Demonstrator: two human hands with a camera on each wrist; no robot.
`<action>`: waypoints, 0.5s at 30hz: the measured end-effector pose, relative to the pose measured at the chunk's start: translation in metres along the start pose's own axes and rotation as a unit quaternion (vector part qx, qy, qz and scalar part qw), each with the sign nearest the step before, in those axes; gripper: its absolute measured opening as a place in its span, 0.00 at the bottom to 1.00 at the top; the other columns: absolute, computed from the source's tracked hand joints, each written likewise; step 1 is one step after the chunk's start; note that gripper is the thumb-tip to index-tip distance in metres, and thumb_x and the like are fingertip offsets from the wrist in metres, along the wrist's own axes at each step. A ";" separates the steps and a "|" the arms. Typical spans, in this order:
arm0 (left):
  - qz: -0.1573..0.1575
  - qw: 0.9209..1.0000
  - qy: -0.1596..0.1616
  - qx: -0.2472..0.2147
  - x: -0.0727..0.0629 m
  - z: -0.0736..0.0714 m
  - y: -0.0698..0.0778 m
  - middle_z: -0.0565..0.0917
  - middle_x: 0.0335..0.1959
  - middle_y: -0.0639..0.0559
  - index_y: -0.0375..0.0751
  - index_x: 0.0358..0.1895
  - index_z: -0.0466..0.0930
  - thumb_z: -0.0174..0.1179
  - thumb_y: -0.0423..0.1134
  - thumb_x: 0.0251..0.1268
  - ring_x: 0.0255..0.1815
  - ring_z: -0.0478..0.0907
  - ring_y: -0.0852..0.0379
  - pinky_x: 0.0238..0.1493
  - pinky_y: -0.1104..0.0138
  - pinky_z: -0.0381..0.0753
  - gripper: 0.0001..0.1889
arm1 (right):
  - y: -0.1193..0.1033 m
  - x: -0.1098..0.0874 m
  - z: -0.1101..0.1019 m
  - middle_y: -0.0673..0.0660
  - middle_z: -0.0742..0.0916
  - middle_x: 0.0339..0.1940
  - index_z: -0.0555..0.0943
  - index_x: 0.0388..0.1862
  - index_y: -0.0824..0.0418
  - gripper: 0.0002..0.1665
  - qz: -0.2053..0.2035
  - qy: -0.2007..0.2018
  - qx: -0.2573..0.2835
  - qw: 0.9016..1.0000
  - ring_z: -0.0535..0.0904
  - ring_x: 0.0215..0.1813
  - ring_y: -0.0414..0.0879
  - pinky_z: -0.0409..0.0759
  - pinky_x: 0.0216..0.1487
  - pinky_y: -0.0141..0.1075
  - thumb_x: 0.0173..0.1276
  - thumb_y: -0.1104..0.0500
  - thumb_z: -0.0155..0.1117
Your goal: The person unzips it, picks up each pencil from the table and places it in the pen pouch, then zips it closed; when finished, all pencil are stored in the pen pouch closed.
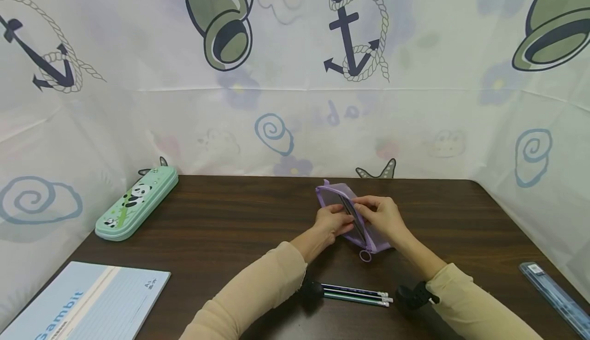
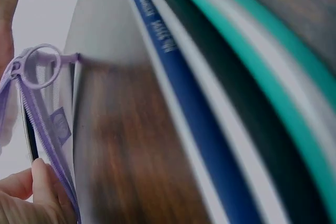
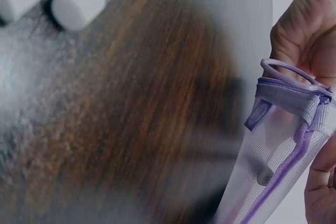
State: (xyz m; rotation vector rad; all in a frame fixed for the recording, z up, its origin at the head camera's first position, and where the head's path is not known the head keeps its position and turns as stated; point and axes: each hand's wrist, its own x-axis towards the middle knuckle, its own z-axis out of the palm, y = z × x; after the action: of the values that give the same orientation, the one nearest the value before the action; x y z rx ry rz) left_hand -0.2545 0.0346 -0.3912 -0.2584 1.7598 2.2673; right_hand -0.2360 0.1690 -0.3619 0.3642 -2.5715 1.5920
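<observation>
We see a dark wood-grain tabletop [image 1: 230, 217], patterned white backdrop [image 1: 438, 104], and both hands [image 1: 333, 222] [image 1: 380, 217] holding an open purple mesh pouch [image 1: 375, 238], apparently by its rim.

Room betw. case [image 1: 137, 204] & pouch [image 1: 377, 238]; pencils [image 1: 355, 295] obstruct nr. side.

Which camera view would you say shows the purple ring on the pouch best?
The left wrist view: the purple ring faces the camera as a round loop. The head view shows it small, at the near end of the pouch; the right wrist view shows it close but slanted and flattened.
</observation>
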 end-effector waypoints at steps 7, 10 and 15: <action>-0.002 1.000 0.015 0.008 0.001 0.003 -0.010 0.77 0.55 0.32 0.23 0.63 0.63 0.57 0.18 0.56 0.46 0.82 0.44 0.45 0.61 0.84 0.29 | -0.001 0.000 0.001 0.70 0.85 0.41 0.80 0.48 0.74 0.13 0.003 0.002 0.003 1.000 0.78 0.27 0.37 0.83 0.27 0.36 0.67 0.67 0.58; 0.001 1.000 0.015 0.011 0.001 0.005 -0.011 0.77 0.55 0.32 0.24 0.63 0.63 0.58 0.18 0.56 0.45 0.82 0.44 0.44 0.62 0.84 0.28 | 0.000 0.000 0.002 0.70 0.85 0.41 0.80 0.48 0.74 0.14 0.003 0.003 0.003 1.000 0.78 0.27 0.37 0.82 0.27 0.35 0.67 0.66 0.59; -0.001 1.000 0.015 0.017 0.000 0.008 -0.012 0.79 0.53 0.34 0.25 0.61 0.66 0.59 0.19 0.56 0.43 0.83 0.45 0.42 0.63 0.84 0.27 | 0.001 0.000 0.002 0.70 0.85 0.41 0.80 0.47 0.74 0.13 0.000 0.001 0.004 1.000 0.78 0.28 0.37 0.83 0.28 0.35 0.67 0.67 0.59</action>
State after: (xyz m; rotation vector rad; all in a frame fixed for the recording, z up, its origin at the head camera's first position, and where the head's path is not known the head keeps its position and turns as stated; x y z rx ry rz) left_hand -0.2508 0.0454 -0.4005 -0.2871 1.8110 2.2409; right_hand -0.2361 0.1675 -0.3635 0.3639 -2.5647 1.6018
